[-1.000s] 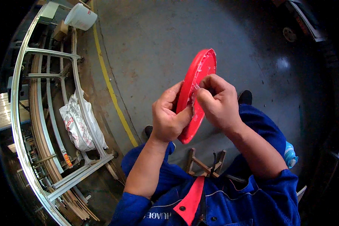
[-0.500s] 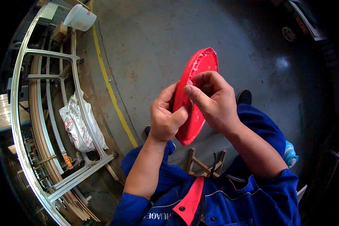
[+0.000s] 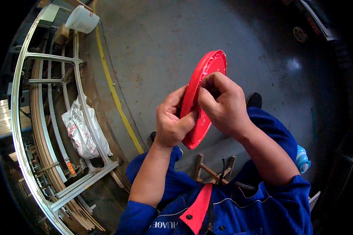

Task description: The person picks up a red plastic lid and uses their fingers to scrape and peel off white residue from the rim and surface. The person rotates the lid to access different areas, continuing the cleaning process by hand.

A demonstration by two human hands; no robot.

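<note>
A round red plastic lid (image 3: pixel 203 128) is held nearly on edge at chest height, with ragged whitish bits along its inner rim at the top. My left hand (image 3: pixel 172 117) grips its lower left side, thumb across the edge and fingers behind it. My right hand (image 3: pixel 225 105) is closed at the middle of the rim, thumb and forefinger pinched against it; whatever is between those fingertips is too hidden to name.
A metal rack (image 3: pixel 48 55) with long strips runs along the left, carrying a white bucket (image 3: pixel 82 19) and white sack (image 3: pixel 82 131). A wooden stool (image 3: pixel 201 167) is between my legs. A blue bottle (image 3: pixel 302 158) stands at right; a wheeled object (image 3: pixel 300 34) is at upper right.
My right hand has moved up along the rim, and its thumb has shifted slightly right since half a second ago. The lid tilts slightly differently; my left hand keeps its grip.
</note>
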